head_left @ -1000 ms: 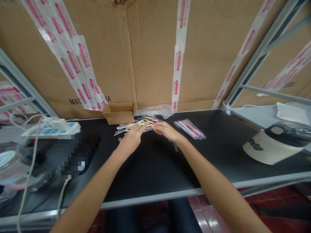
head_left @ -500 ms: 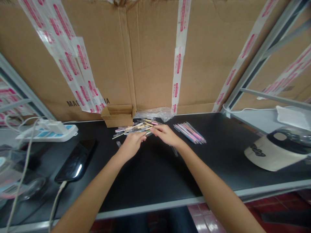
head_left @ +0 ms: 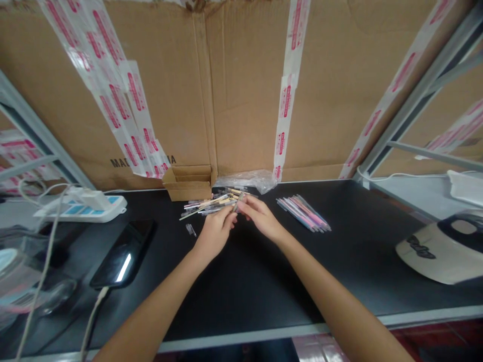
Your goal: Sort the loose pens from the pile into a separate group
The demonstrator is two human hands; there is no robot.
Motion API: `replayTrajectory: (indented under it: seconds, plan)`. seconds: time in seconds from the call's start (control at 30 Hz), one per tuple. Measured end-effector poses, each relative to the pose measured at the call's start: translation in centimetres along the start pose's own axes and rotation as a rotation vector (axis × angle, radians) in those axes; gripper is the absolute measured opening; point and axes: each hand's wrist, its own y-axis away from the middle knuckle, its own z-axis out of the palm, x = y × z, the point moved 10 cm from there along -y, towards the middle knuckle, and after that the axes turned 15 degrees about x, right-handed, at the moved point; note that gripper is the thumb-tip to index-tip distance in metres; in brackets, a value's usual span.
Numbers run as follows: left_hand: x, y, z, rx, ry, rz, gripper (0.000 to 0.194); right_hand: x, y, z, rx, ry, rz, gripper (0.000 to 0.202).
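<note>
My left hand (head_left: 215,230) and my right hand (head_left: 261,216) meet over the black tabletop, fingers closed on one slim pen (head_left: 238,203). The pen tilts up between the two sets of fingertips; most of it is hidden. Just behind the hands lies a loose pile of thin pens or pen parts (head_left: 211,204), some yellowish, some white or clear. A small clear piece, like a pen cap (head_left: 190,230), rests left of my left hand. Farther right, several pink, purple and bluish pens (head_left: 304,213) lie side by side in a neat group.
A small open cardboard box (head_left: 188,190) and a crumpled clear plastic bag (head_left: 252,180) stand against the big taped carton (head_left: 245,100). On the left are a power strip (head_left: 107,210) and a plugged-in phone (head_left: 123,254). A cream-and-black device (head_left: 433,251) sits at right.
The view has shifted slightly left. My hands have drawn closer together, and the pen between them now tilts more steeply. The clear piece beneath my right hand is out of sight.
</note>
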Motion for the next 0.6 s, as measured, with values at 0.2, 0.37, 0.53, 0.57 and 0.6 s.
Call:
replayTrajectory:
  seconds: [0.2, 0.37, 0.53, 0.57, 0.6]
  plan:
    - [-1.0, -0.3, -0.9, 0.072, 0.097, -0.117, 0.028, -0.5, 0.2, 0.2, 0.054, -0.238, 0.041, 0.027]
    - [-3.3, -1.1, -3.7, 0.297, 0.096, -0.196, 0.034, -0.1, 0.5, 0.8, 0.021, -0.89, 0.427, 0.013]
    - [-2.6, -1.3, -4.0, 0.296, 0.08, -0.198, 0.035, -2.3, 0.5, 0.1, -0.03, -1.229, 0.479, 0.032]
    - [-1.7, -1.1, -4.3, 0.299, 0.088, -0.173, 0.034, -2.5, 0.5, -0.1, -0.032, -1.245, 0.477, 0.038]
    - [-0.6, -0.8, -4.7, 0.308, 0.12, -0.145, 0.034, -2.7, 0.5, -0.2, -0.032, -1.257, 0.471, 0.041]
